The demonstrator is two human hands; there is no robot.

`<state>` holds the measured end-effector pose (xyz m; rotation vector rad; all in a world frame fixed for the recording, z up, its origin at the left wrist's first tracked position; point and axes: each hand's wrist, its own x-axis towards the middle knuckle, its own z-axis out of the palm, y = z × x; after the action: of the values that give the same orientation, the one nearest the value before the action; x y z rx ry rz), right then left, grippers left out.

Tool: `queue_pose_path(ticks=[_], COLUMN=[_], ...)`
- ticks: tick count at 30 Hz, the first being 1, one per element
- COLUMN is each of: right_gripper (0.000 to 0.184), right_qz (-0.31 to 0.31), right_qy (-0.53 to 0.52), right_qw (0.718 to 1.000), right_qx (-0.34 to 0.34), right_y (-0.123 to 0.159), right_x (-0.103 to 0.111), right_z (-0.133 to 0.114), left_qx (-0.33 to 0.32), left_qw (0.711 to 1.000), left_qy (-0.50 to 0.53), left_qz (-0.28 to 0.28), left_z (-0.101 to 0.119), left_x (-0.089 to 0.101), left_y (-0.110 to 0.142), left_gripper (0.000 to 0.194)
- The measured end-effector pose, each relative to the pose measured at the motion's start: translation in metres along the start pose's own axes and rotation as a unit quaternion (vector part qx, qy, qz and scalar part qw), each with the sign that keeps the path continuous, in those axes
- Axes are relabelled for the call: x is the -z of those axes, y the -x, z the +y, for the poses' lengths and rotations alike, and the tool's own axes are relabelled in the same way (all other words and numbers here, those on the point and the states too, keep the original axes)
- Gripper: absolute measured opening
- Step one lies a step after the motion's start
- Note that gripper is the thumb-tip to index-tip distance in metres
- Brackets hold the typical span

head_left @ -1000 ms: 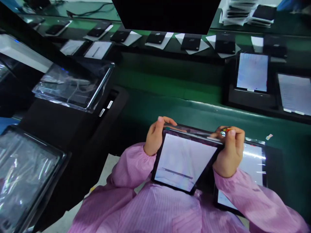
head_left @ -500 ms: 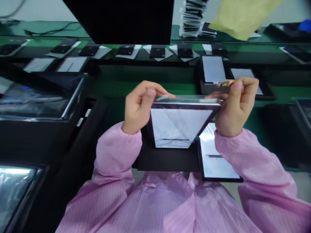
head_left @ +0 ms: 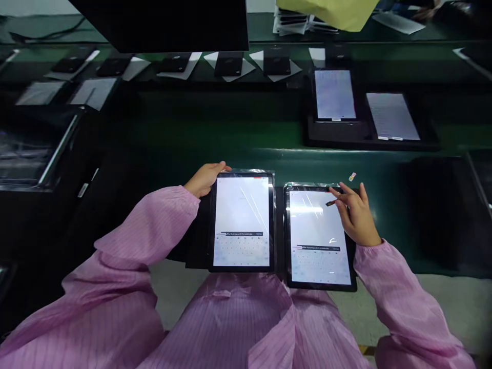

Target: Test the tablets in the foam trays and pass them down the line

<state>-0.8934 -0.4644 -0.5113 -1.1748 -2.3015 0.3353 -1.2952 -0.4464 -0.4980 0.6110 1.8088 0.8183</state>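
Two lit tablets lie flat side by side in front of me, each showing a white screen with an on-screen keyboard. My left hand (head_left: pixel 204 178) rests on the top left corner of the left tablet (head_left: pixel 242 220), fingers curled around its edge. My right hand (head_left: pixel 355 212) hovers over the upper right of the right tablet (head_left: pixel 319 238), pinching a small dark piece between thumb and fingers. Both arms wear pink striped sleeves. A tiny coloured tag (head_left: pixel 351 177) lies on the green bench just beyond the right tablet.
More lit tablets (head_left: pixel 335 95) sit in a dark tray at the back right. A row of small black devices on white papers (head_left: pixel 230 64) lines the far shelf. A dark monitor (head_left: pixel 161 23) hangs above. A bagged tablet (head_left: pixel 34 154) lies at left.
The tablet I held tilted up with both hands now lies flat beside the other one. My right hand has let go and moved over the right tablet.
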Motion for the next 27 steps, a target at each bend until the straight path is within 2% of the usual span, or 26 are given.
queue_pose_path(ticks=[2,4,5,7,8,9,11,13,17,20,22,24,27], right_gripper=[0.012,0.015,0.014,0.013,0.012,0.012,0.011,0.010,0.008,0.010,0.013,0.015,0.014], right_qz=[-0.016,-0.023,-0.022,0.000,0.018,0.036,0.064,0.070,0.066,0.067,0.081,0.093,0.060], right_qy=[0.006,-0.044,-0.080,-0.142,-0.158,-0.164,-0.163,-0.160,-0.142,-0.146,-0.158,-0.161,-0.127], right_qw=[0.999,0.998,0.996,0.990,0.987,0.986,0.984,0.984,0.987,0.985,0.981,0.979,0.989], right_qx=[0.028,0.033,0.028,0.007,-0.004,-0.015,-0.028,-0.033,-0.034,-0.056,-0.076,-0.087,-0.046], right_y=[0.004,0.013,0.019,0.029,0.031,0.032,0.027,0.018,0.007,0.013,0.017,0.018,0.010], right_x=[0.004,0.012,0.017,0.023,0.024,0.023,0.019,0.012,0.004,0.007,0.010,0.010,0.004], right_z=[-0.003,-0.009,-0.012,-0.019,-0.021,-0.023,-0.026,-0.029,-0.035,-0.040,-0.042,-0.041,-0.039], left_qx=[-0.012,-0.100,-0.161,-0.306,-0.374,-0.429,-0.516,-0.544,-0.549,-0.600,-0.640,-0.658,-0.631], left_qw=[0.999,0.986,0.969,0.902,0.858,0.819,0.740,0.704,0.692,0.673,0.662,0.665,0.677], left_qy=[-0.051,-0.132,-0.175,-0.260,-0.295,-0.326,-0.396,-0.441,-0.465,-0.431,-0.385,-0.354,-0.348], left_qz=[-0.008,0.032,0.072,0.162,0.193,0.200,0.169,0.118,0.050,-0.030,-0.061,-0.017,0.146], left_z=[-0.004,-0.008,-0.011,-0.019,-0.023,-0.028,-0.037,-0.043,-0.047,-0.053,-0.061,-0.068,-0.077], left_x=[-0.003,-0.002,-0.001,0.002,0.002,0.001,-0.005,-0.016,-0.040,-0.042,-0.033,-0.018,0.008], left_y=[0.003,0.013,0.020,0.035,0.043,0.048,0.053,0.051,0.050,0.079,0.104,0.119,0.108], left_gripper=[0.037,0.043,0.044,0.046,0.045,0.044,0.040,0.036,0.038,0.032,0.032,0.035,0.038])
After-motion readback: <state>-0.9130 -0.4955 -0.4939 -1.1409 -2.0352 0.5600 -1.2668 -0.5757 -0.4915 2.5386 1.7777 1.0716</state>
